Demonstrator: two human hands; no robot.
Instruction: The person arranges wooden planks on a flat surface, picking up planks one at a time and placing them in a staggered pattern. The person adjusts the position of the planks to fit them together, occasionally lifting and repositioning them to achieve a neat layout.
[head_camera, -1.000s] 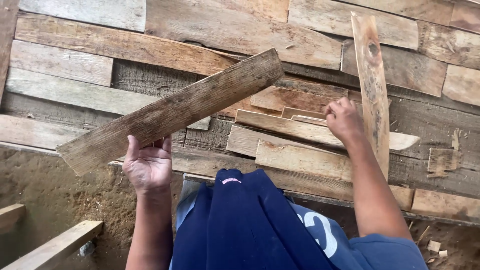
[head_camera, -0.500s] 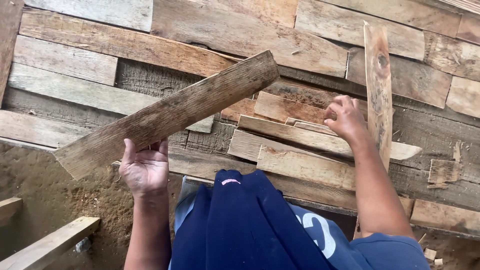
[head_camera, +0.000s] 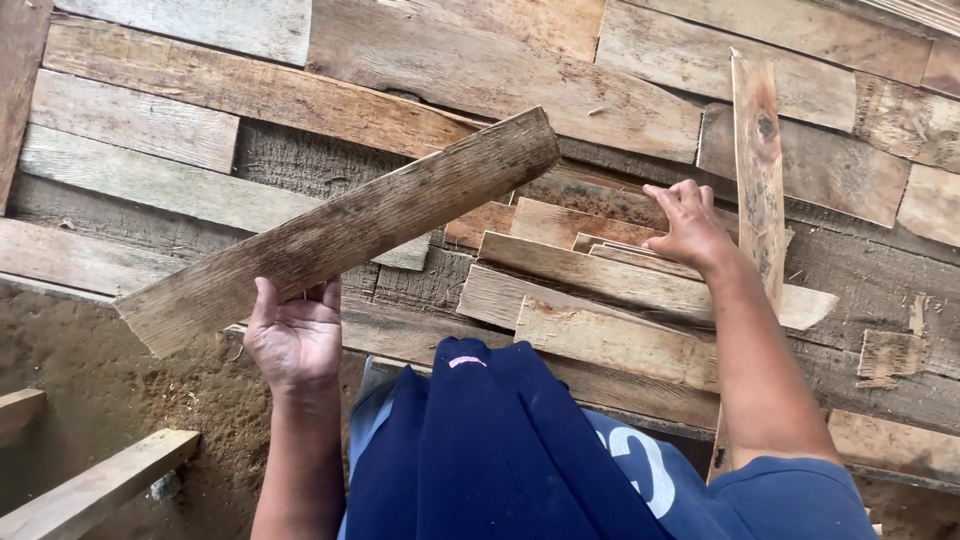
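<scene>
The left hand (head_camera: 293, 335) grips a weathered grey plank (head_camera: 340, 230) from beneath, palm up, fingers curled over its lower edge, so the board balances near its low end and slants from 8 o'clock up to 2 o'clock above the floor of laid boards (head_camera: 150, 130). Held aloft like this it stays off the loose pile and free to turn. The right hand (head_camera: 690, 225) lies with fingers spread and nearly flat on a stack of short pale offcuts (head_camera: 600, 290) at 3 o'clock from the plank; it closes on nothing, only pressing or feeling the top pieces. Just beside it at 3 o'clock a narrow knotted slat (head_camera: 758, 170) runs almost straight from 12 to 6 (its lower end passes behind the forearm). Bare earth (head_camera: 110, 400) sits at 7 o'clock, with a pale timber (head_camera: 95, 490) lying across it
</scene>
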